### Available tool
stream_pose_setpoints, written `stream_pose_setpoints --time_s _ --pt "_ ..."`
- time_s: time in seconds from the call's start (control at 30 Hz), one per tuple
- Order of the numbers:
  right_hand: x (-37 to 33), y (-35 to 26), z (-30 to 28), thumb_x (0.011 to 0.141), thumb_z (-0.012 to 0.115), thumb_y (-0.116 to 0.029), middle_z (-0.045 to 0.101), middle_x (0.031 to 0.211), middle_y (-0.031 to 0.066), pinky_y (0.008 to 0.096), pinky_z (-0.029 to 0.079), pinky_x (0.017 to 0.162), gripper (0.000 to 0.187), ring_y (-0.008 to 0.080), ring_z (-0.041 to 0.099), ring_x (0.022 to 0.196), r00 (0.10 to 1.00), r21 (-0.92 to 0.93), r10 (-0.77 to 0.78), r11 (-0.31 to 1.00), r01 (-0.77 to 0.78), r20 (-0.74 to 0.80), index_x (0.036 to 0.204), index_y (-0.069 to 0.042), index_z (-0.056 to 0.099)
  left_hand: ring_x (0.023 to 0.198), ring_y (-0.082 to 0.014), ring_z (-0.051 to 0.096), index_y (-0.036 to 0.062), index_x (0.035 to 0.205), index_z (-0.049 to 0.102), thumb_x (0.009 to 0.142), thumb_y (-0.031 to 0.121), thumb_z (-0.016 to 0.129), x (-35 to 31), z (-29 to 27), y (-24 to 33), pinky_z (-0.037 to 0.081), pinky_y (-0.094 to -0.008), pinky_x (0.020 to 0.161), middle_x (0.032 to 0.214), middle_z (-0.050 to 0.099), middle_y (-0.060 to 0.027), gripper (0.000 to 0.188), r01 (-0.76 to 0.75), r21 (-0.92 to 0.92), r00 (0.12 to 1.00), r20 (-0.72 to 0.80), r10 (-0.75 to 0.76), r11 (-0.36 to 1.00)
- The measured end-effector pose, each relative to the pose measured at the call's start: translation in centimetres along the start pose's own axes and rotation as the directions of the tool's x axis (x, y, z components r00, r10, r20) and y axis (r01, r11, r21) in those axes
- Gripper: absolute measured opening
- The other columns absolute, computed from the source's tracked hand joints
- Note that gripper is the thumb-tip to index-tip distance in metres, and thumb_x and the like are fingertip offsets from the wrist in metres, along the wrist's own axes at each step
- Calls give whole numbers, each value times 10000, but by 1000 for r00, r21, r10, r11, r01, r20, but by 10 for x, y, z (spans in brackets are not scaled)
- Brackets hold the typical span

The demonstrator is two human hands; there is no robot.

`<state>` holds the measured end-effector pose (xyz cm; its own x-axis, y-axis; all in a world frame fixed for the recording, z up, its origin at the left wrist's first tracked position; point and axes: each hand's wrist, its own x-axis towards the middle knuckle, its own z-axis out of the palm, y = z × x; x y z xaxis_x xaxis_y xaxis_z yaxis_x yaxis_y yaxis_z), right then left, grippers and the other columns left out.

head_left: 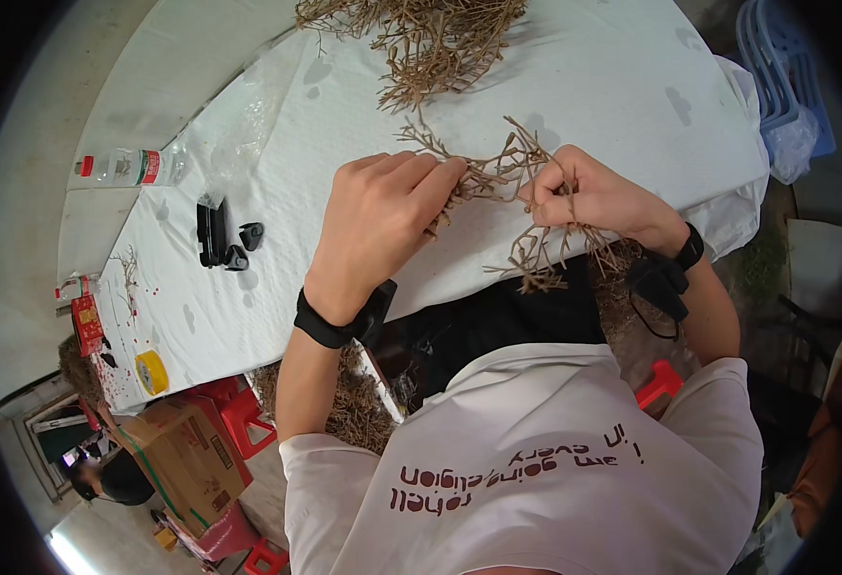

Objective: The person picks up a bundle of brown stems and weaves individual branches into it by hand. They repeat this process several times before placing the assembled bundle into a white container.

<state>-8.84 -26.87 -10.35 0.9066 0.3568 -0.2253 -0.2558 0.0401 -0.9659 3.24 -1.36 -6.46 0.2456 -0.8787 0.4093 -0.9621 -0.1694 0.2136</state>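
Near the table's front edge, my left hand (378, 216) is closed round a bunch of dry brown branched twigs (486, 178), whose tips stick out past the fingers. My right hand (588, 196) pinches thin stems from the same tangle between thumb and fingers. More forked twigs (533, 264) hang below the right hand, over the table edge. The two hands are a short way apart, with stems crossing between them. Part of the bunch is hidden by the left hand. Black bands circle both wrists.
A heap of similar twigs (430, 48) lies at the table's (622, 77) far side. To the left are a plastic bottle (138, 168), a black case (212, 233) and a yellow tape roll (151, 373). Blue stacked stools (775, 77) stand far right; a cardboard box (183, 460) sits lower left.
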Motion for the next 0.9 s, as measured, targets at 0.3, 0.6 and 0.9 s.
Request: stream_pose_setpoints --time_s 0.3,0.6,0.9 --pt "7 -7 19 1024 659 -197 700 810 68 273 507 652 265 119 613 670 999 447 18 895 3 -43 893 20 736 558 -45 523 -22 884 678 882 72 854 1 21 37 419 -236 538 691 644 3 200 516 -487 737 -166 -655 704" --pt "16 -17 33 1051 652 -240 741 906 61 218 433 585 281 53 546 651 997 447 22 894 16 -80 974 4 770 756 -48 565 -36 1098 752 1052 245 669 -21 8 32 451 -230 687 869 704 -5 297 566 -819 617 497 -610 -95" --pt "17 -29 44 1010 671 -199 698 727 15 261 392 539 292 51 485 604 972 -120 -162 982 143 -170 884 49 761 763 -55 574 -41 1037 740 1048 152 666 -23 5 40 465 -244 688 831 709 -14 207 557 -824 720 414 -557 108"
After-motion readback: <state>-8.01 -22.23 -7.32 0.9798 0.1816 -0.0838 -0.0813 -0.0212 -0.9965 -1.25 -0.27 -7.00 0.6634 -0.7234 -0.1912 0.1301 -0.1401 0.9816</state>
